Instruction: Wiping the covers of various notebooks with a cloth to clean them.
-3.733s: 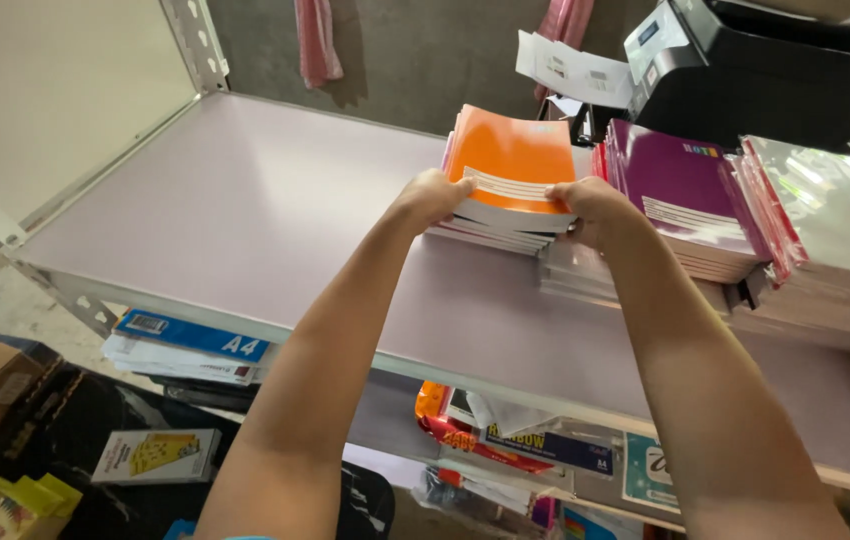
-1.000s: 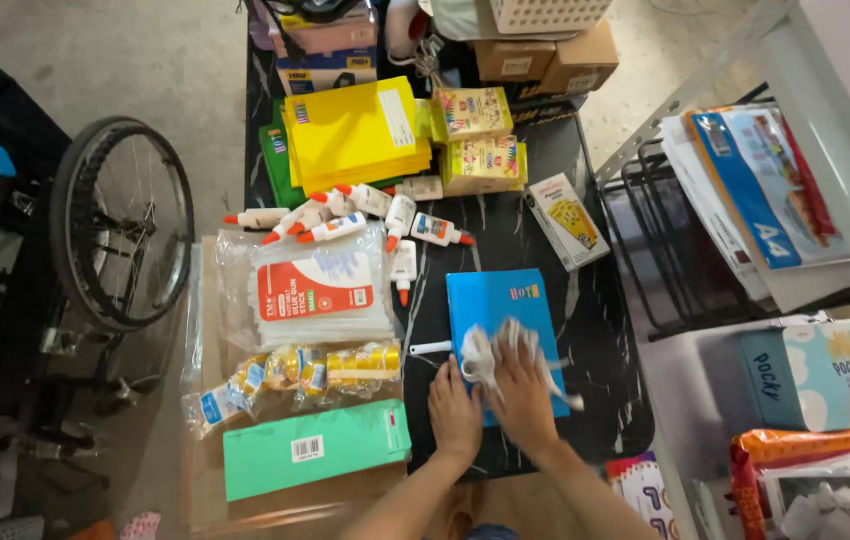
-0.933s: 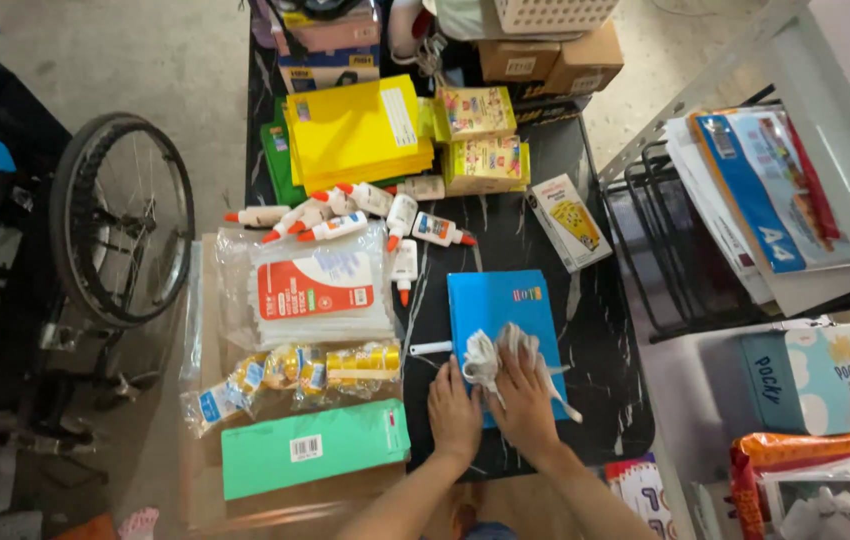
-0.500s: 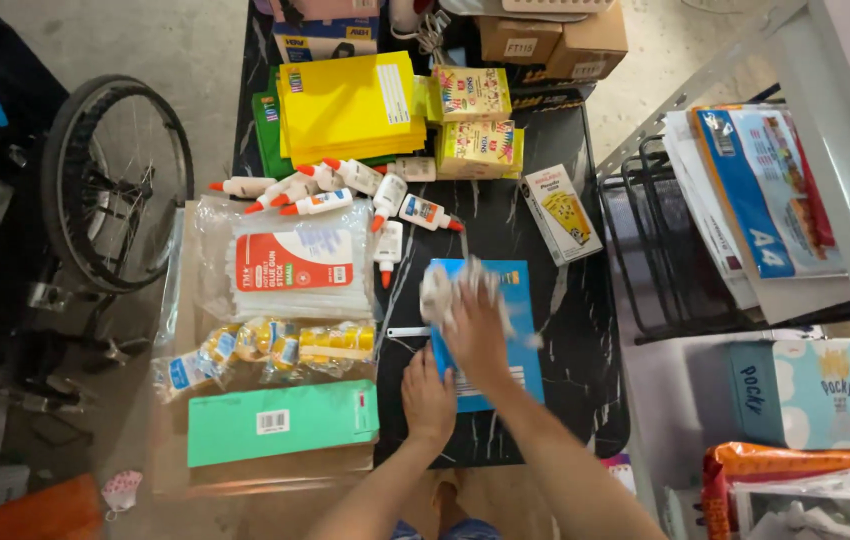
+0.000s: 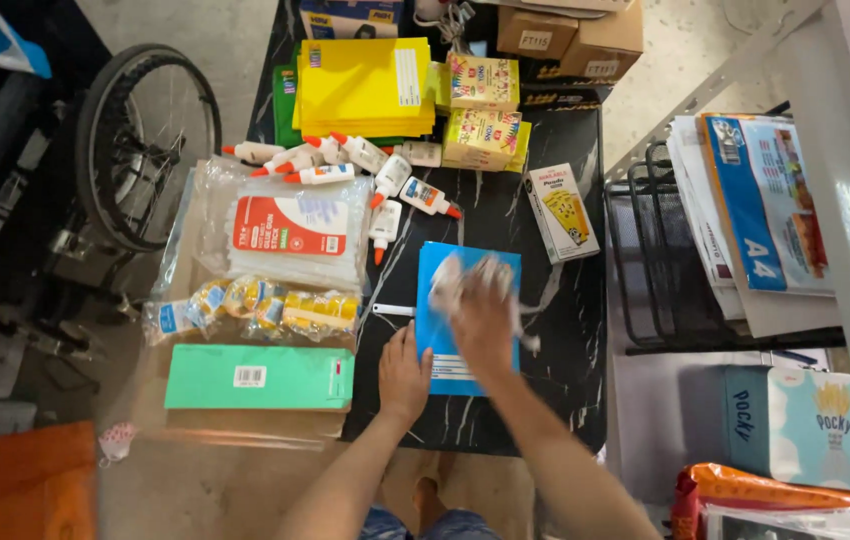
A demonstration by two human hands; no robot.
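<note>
A blue booklet (image 5: 437,335) lies flat on the black marble-patterned table (image 5: 565,390). My left hand (image 5: 403,372) rests flat on the booklet's lower left edge, fingers spread. My right hand (image 5: 482,322) is over the middle of the booklet, blurred by motion, and holds a crumpled white wad (image 5: 450,280) of cloth or wrapping against the cover. A strip of the white stuff trails off to the right of that hand.
Glue bottles (image 5: 345,160), a yellow pad stack (image 5: 360,85), crayon boxes (image 5: 480,80) and a small white box (image 5: 563,212) lie beyond. To the left are bagged glue sticks (image 5: 290,235), tape rolls (image 5: 255,310), a green pack (image 5: 255,375) and a wheel (image 5: 145,140). A wire rack (image 5: 665,270) with paper reams (image 5: 755,200) stands right.
I turned from the shelf of notebooks down to the table. Over the last second my right hand has slid the white wad up and across the blue booklet; my left hand stays at its edge.
</note>
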